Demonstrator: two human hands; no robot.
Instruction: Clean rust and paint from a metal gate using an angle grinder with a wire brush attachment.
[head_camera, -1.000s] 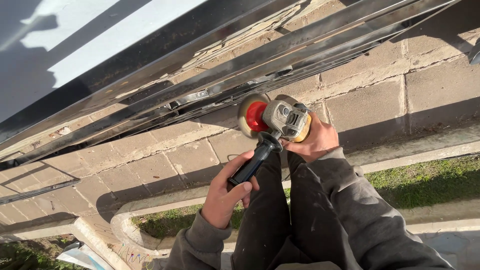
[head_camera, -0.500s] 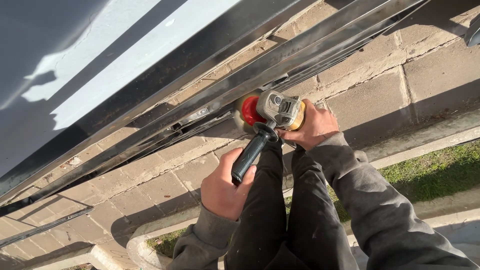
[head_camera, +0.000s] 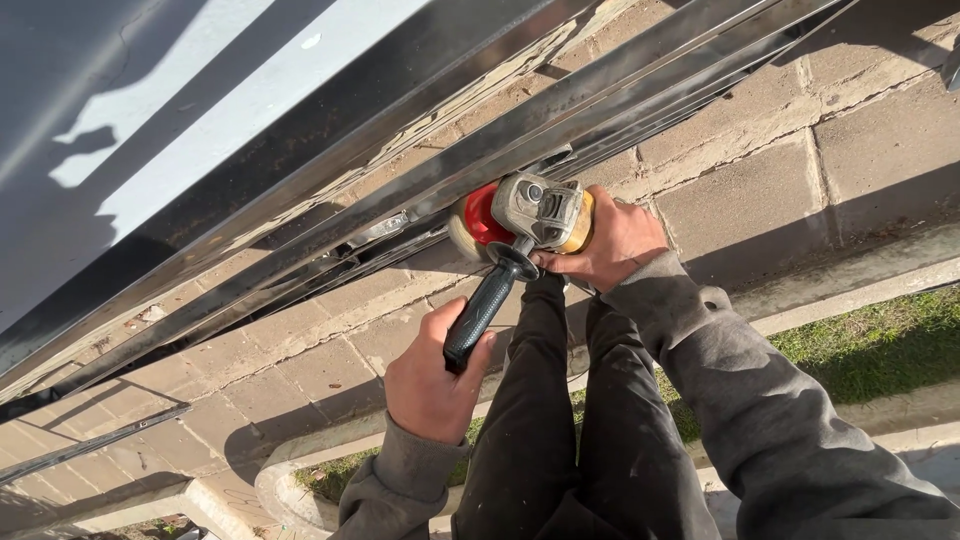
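Observation:
An angle grinder (head_camera: 530, 215) with a grey head, a yellow body and a red disc guard sits against the dark metal bars of a gate (head_camera: 420, 190). My left hand (head_camera: 430, 375) grips its black side handle (head_camera: 480, 315). Around the yellow body, behind the head, my right hand (head_camera: 610, 245) is closed. The disc at the left of the guard touches a bar. Both arms wear grey sleeves, and my legs in black trousers show below the tool.
Under the gate lies tan block paving (head_camera: 760, 190). A pale concrete kerb (head_camera: 850, 285) borders a strip of grass (head_camera: 880, 345) at the right. A broad dark panel of the gate (head_camera: 150, 120) fills the upper left.
Both hands and the grinder have shifted up and to the left along the gate bars, and the view has closed in on them. The grip of both hands is unchanged.

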